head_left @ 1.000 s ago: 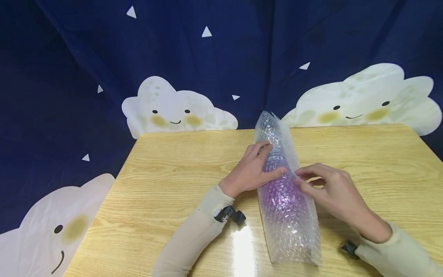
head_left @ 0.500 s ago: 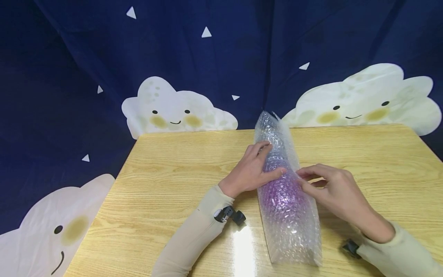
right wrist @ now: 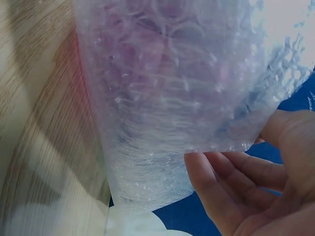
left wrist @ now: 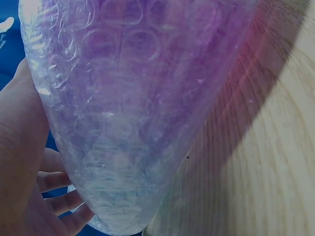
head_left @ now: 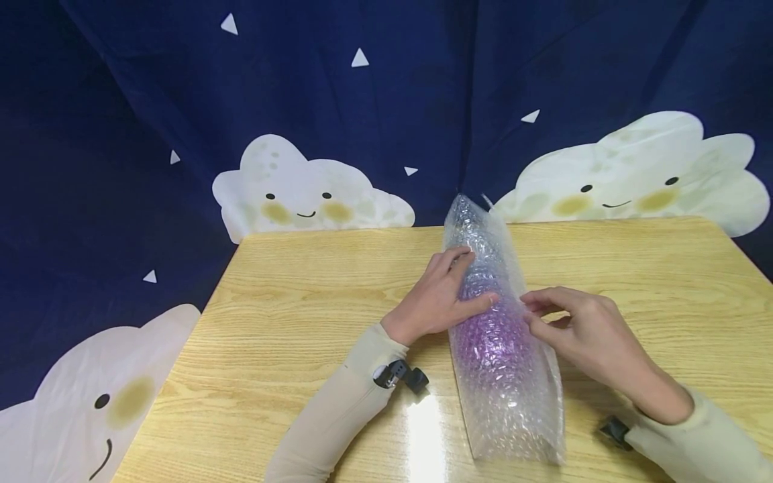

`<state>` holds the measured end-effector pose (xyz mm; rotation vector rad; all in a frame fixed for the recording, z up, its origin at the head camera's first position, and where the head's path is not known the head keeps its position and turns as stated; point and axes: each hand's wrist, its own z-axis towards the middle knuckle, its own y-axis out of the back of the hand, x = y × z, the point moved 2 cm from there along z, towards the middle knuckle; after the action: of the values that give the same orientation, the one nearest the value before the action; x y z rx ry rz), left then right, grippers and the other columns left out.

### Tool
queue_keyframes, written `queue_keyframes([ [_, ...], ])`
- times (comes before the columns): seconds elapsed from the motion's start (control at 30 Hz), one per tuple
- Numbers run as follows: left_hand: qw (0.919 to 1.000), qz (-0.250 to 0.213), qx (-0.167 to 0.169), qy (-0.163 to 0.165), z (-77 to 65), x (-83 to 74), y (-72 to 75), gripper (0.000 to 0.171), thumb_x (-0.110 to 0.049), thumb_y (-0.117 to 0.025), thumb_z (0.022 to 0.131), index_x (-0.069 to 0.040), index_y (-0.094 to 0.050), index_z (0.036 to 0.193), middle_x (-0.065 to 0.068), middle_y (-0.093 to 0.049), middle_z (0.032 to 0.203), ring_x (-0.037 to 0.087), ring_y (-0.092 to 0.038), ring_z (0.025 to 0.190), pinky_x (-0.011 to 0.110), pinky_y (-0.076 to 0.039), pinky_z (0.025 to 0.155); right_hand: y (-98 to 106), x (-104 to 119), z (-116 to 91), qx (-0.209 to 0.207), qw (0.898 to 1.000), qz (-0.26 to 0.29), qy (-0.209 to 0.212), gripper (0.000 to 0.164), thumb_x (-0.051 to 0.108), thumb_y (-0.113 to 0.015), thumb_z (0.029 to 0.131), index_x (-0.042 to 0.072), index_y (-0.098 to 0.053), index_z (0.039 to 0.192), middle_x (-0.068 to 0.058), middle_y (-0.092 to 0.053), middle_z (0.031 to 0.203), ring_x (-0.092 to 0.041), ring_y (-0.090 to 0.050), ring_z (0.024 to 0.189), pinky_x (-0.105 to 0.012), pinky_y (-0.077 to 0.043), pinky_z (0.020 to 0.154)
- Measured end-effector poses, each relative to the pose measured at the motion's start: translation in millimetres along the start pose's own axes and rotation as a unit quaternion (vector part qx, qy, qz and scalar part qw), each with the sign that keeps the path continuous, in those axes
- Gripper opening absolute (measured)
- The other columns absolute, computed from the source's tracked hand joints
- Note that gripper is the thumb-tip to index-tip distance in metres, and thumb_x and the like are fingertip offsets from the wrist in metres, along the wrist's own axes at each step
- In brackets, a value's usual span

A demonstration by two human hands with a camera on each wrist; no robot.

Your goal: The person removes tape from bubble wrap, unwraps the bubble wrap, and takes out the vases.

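In the head view, a long bubble-wrapped bundle [head_left: 498, 349] stretches from front to back on the wooden table. Purple and pale blue show through its clear layers; the thing inside is hidden. My left hand [head_left: 437, 292] rests on the upper left part, thumb laid across the top and fingers spread farther up. On the right side, my right hand [head_left: 580, 329] pinches the loose edge of the bubble wrap between thumb and fingers. The right wrist view shows that lifted bubble wrap sheet [right wrist: 162, 98] with fingers [right wrist: 202, 182] at its edge.
The wooden table [head_left: 290, 295] extends to both sides of the bundle. Behind it hangs a dark blue cloth [head_left: 338, 100] printed with white clouds and triangles. Small black devices sit at both cuffs, including one wrist camera [head_left: 417, 381] on the left.
My right hand has shifted slightly to the right, drawing the bubble wrap's edge outward from the bundle. The left hand stays in place.
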<state>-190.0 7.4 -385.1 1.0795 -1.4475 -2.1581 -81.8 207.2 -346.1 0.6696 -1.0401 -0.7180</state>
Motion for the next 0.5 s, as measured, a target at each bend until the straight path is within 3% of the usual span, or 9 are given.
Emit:
queue_keyframes([
  [0.5,1.0,-0.002,0.003,0.002,-0.3,-0.1,-0.4,0.088,-0.071,-0.045,0.089,-0.009,-0.034,0.152,0.003,-0.029,0.157,0.018,-0.03,0.143,0.035,-0.037,0.118,3.5,-5.4,0.6,0.023,0.999,-0.015,-0.018,0.023,0.019,-0.077,0.082,0.014,-0.074,0.104,-0.006,-0.078,0.094,-0.019,-0.073,0.077,-0.019,-0.057,0.059],
])
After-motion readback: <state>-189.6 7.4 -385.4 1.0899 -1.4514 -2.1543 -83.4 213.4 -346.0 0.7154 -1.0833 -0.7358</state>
